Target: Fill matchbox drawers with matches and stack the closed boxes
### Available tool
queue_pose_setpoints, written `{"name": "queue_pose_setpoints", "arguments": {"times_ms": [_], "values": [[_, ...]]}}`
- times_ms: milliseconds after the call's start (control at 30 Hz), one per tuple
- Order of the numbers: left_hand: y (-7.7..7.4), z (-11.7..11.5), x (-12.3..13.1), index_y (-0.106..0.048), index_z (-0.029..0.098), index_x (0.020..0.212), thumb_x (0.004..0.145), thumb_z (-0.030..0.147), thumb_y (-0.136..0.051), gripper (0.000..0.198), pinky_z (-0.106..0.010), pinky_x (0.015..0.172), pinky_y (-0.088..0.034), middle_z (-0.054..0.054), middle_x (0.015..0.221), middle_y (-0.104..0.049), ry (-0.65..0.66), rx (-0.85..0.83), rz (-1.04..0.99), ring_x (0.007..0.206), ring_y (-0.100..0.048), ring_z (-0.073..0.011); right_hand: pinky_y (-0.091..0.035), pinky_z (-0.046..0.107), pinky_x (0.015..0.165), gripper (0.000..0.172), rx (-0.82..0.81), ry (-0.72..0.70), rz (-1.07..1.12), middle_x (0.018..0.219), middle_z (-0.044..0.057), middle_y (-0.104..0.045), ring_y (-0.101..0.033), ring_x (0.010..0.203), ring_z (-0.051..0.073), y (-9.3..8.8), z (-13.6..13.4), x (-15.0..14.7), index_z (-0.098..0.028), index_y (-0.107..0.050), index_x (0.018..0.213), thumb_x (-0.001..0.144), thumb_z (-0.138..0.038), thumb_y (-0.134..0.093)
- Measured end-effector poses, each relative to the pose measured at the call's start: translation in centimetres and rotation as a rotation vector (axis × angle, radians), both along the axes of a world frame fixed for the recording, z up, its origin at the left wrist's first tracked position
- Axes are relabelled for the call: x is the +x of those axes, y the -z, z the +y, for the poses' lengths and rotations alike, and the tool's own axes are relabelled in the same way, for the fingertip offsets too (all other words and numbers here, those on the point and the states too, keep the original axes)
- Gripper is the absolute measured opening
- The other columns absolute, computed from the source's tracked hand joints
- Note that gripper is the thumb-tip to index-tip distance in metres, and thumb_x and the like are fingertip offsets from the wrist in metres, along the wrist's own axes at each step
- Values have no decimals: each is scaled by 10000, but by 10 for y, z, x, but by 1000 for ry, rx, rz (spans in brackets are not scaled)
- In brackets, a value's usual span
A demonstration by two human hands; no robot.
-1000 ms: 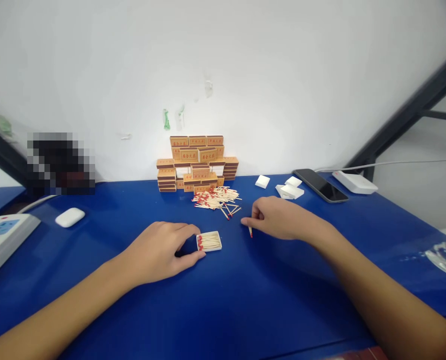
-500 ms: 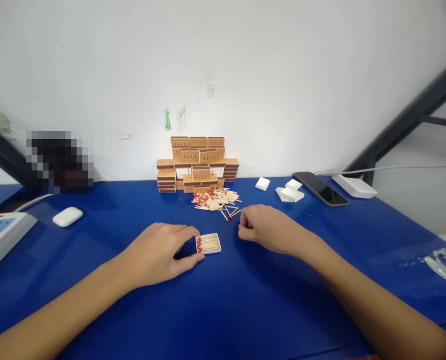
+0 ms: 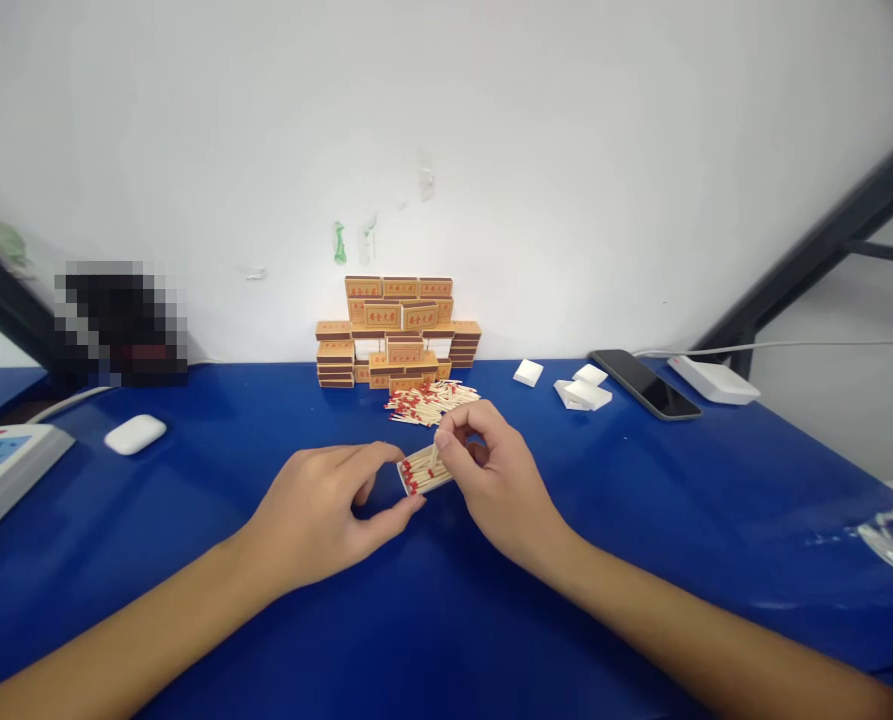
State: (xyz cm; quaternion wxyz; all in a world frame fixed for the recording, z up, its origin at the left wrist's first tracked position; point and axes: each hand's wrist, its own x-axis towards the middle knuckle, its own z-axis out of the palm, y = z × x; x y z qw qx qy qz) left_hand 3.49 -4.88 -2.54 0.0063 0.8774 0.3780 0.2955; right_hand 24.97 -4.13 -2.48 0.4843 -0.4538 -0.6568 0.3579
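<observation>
A small white matchbox tray [image 3: 407, 488] holds several red-tipped matches [image 3: 420, 470]. My left hand [image 3: 333, 510] grips the tray's left end between thumb and fingers, and the tray is slightly tilted. Over the tray's right end, my right hand [image 3: 491, 475] pinches a match [image 3: 435, 455] that points head-down among the others. The right fingers cover part of the tray. Just behind lies a loose heap of matches [image 3: 423, 402], partly hidden by my right hand.
Stacked orange matchboxes [image 3: 403, 350] stand against the wall behind the heap. To the right are small white trays [image 3: 588, 390], a dark phone [image 3: 645, 384] and a white box [image 3: 714, 380]. On the left lie a white case [image 3: 135, 435] and a power strip [image 3: 26, 475].
My right hand has moved left from beside the heap to the tray, with a match in its fingers. The tray has turned and tilted a little in my left hand.
</observation>
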Motion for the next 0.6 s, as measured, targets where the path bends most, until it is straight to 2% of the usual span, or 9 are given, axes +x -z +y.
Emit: {"name": "queue_pose_setpoints", "arguments": {"times_ms": [133,400,467,600], "values": [[-1,-4,4,-690,181,1091,954,382,-695,243,-238,521,-404,75,607,-523,-17,103,-46,500,-517,-96,-518,343,750,158,28,81,56,1011,60,-605,-579,888,204,5,-5,-6,-236,-591,908,991,-370,-580],[-3,-3,4,-713,188,1072,952,369,-687,219,-231,511,-405,71,585,-529,-80,147,-61,498,-545,-100,-514,372,841,140,106,77,-45,1067,64,-630,-591,1046,228,4,-9,-6,-241,-632,872,983,-322,-607],[-4,-2,3,-718,187,1077,951,369,-688,223,-237,509,-401,67,589,-546,-86,153,-42,498,-554,-104,-511,375,835,129,146,94,-68,1067,68,-636,-591,1042,231,3,-7,-3,-238,-620,875,975,-319,-622],[-6,-1,0,-717,178,1097,960,377,-689,243,-254,519,-409,55,617,-592,-90,173,-4,517,-582,-116,-493,356,767,94,208,83,-118,959,41,-642,-584,885,198,-1,-4,2,-235,-611,908,991,-277,-597]]}}
